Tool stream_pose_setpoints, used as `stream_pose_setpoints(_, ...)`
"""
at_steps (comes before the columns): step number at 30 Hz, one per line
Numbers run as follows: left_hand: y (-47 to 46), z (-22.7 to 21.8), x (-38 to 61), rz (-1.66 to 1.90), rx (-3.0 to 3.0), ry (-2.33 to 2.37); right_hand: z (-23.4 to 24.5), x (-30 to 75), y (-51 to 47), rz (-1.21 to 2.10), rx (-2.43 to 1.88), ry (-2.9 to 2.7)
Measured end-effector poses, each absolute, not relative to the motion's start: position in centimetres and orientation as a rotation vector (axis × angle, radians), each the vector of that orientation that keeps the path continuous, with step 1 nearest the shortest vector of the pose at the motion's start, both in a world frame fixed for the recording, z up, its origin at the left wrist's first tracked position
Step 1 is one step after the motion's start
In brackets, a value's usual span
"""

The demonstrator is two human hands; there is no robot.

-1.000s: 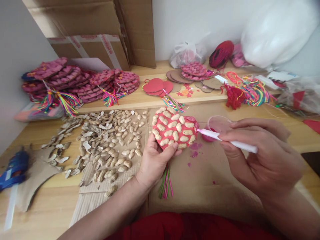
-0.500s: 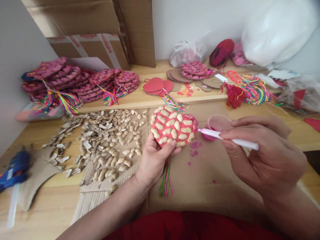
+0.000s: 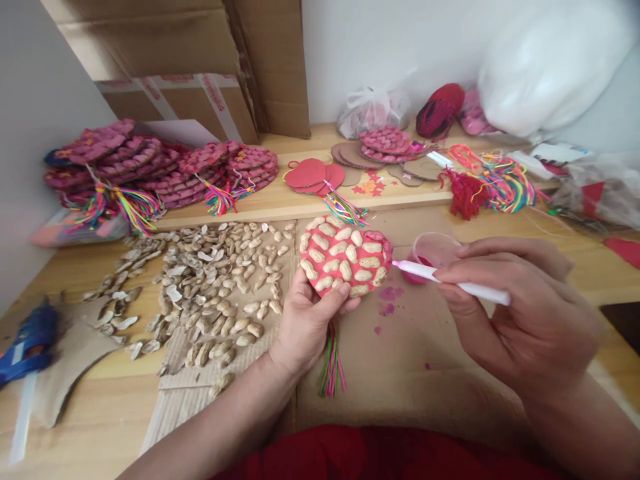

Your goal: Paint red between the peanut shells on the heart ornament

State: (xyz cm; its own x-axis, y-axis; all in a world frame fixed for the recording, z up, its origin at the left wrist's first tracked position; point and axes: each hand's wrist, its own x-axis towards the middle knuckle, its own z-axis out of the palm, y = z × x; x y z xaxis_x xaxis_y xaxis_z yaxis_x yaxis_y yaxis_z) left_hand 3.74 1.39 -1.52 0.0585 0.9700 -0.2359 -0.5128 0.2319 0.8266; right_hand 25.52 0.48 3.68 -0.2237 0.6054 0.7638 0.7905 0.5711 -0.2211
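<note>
My left hand grips the lower edge of a red heart-shaped cardboard piece, its thumb on the front. Rows of peanut shells cover this face; most are bare tan, while a few at the right edge are painted pink. A green and pink tassel dangles below it. Pinched in my right hand is a white paintbrush, its pink tip close to the painted shells; whether it touches them I cannot tell. Behind the brush stands a clear plastic cup with pink paint inside.
Peanut shells lie scattered over cardboard on the left, near a blue glue gun. Along the back shelf are stacked pink peanut-covered pieces, red cardboard pieces, colourful tassels and yarn. Pink paint spots mark the cardboard mat.
My right hand and the brush have shifted slightly left, the tip staying near the heart's right edge. My left hand still holds the piece in almost the same place.
</note>
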Motion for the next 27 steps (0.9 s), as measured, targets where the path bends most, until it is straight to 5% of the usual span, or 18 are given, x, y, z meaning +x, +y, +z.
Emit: stream_pose_setpoints(27,1.45,-1.81,2.77,1.157,0.515,0.862,4.15,25.78,0.18,0.051,-1.051,-1.635)
